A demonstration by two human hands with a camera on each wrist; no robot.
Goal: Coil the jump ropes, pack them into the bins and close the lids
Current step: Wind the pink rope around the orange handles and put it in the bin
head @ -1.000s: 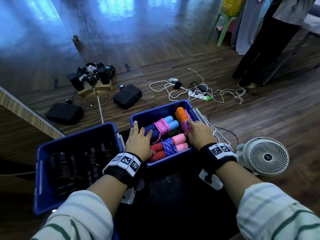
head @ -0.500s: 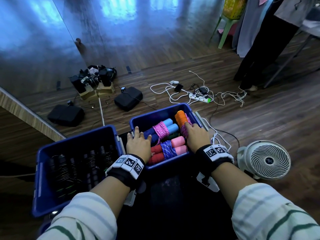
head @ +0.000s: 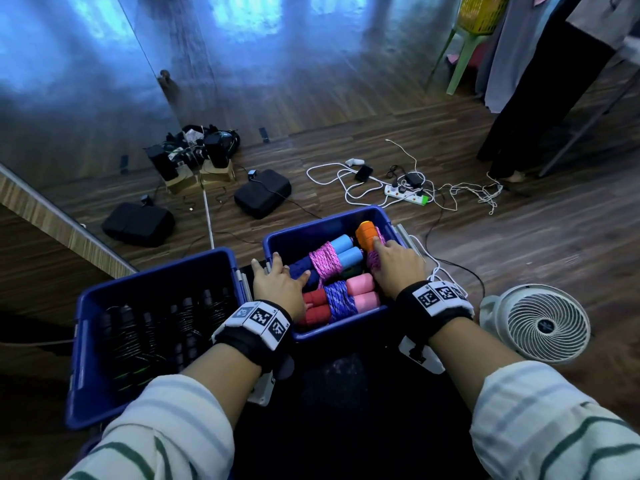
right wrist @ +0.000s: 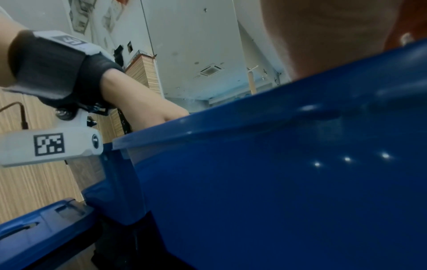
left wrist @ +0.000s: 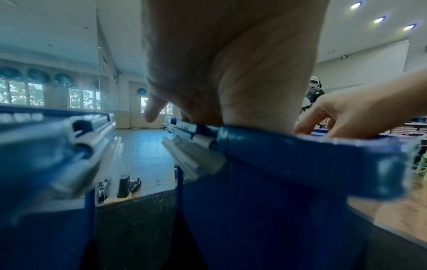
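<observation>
Two blue bins stand open side by side. The right bin (head: 332, 332) holds several coiled jump ropes: light blue handles bound in pink rope (head: 325, 259), pink and red handles bound in purple rope (head: 341, 299), and an orange-handled one (head: 365, 233). My left hand (head: 280, 284) lies flat, fingers spread, on the dark blue handles (head: 304, 268) at that bin's left rim. My right hand (head: 398, 268) presses straight fingers on the orange-handled coil at the right side. The left bin (head: 86, 403) holds dark coiled ropes (head: 145, 334). Grey lid flaps (left wrist: 196, 155) hang between the bins. The right wrist view shows mostly bin wall (right wrist: 277, 164).
A white fan (head: 540, 323) stands on the floor right of the bins. Farther off lie a power strip with white cables (head: 408, 195) and two black cases (head: 263, 197). A mirrored wall runs along the left. A person (head: 519, 98) stands at the back right.
</observation>
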